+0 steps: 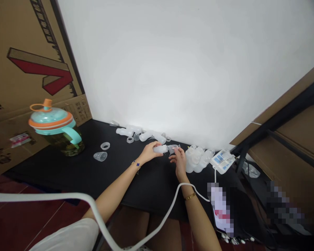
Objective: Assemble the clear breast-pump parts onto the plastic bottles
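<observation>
My left hand [148, 152] is closed around a small white plastic bottle [161, 149], tilted on its side with its neck toward the right. My right hand [180, 161] has its fingers closed on a clear plastic cap [172, 149] at the bottle's neck end; whether the cap is seated there I cannot tell. Behind my hands lie several loose white bottles [124, 132] along the wall. To the left rest a translucent ring [105, 145] and another clear cap [100, 156]. Just right of my right hand stands a cluster of several capped white bottles [196, 158].
A large jug [54, 129] with an orange-trimmed lid stands at the left by a cardboard box [18, 80]. A white power strip [222, 161] lies at the right, near a phone [221, 209]. A thick white cable [89, 200] crosses in front of my arms. A white wall [172, 69] backs the black table [115, 177].
</observation>
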The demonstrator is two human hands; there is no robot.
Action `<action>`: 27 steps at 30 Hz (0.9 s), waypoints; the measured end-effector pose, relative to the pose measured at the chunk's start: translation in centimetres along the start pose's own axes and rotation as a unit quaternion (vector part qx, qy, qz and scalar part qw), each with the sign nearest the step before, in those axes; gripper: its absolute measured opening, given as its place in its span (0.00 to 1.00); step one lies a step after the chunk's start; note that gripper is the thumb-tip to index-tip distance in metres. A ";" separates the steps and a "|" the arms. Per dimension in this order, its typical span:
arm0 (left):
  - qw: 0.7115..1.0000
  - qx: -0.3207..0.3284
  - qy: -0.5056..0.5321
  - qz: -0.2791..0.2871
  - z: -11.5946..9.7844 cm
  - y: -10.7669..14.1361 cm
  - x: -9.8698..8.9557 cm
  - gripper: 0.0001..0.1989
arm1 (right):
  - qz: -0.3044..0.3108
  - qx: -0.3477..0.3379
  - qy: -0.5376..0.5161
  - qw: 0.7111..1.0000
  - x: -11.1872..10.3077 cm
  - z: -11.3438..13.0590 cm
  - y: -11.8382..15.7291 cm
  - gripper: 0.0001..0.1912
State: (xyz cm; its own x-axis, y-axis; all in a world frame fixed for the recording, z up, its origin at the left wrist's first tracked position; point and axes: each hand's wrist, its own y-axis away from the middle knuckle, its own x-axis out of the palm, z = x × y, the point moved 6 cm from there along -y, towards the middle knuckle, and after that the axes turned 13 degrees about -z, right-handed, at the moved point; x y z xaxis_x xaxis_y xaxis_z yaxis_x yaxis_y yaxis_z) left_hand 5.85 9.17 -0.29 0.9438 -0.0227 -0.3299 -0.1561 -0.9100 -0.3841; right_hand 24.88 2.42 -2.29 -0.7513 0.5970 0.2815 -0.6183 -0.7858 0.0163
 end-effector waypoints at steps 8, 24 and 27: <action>0.999 -0.001 0.025 0.025 -1.2 0.3 0.1 0.25 | 0.013 0.014 0.006 1.000 0.3 0.0 0.4 0.26; 0.998 -0.009 0.042 0.036 -1.4 0.5 0.3 0.27 | 0.019 0.023 0.004 1.000 0.3 -0.2 0.2 0.27; 0.998 -0.018 0.044 0.035 -1.5 0.6 0.3 0.28 | 0.020 0.021 0.004 1.000 0.3 -0.2 0.2 0.27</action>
State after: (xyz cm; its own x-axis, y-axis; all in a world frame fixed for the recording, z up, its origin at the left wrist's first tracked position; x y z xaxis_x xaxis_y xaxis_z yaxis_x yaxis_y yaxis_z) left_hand 6.44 8.04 0.69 0.9531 -0.1210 -0.2774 -0.2132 -0.9189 -0.3318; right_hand 24.47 2.45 -2.39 -0.7776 0.5652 0.2756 -0.5768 -0.8156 0.0453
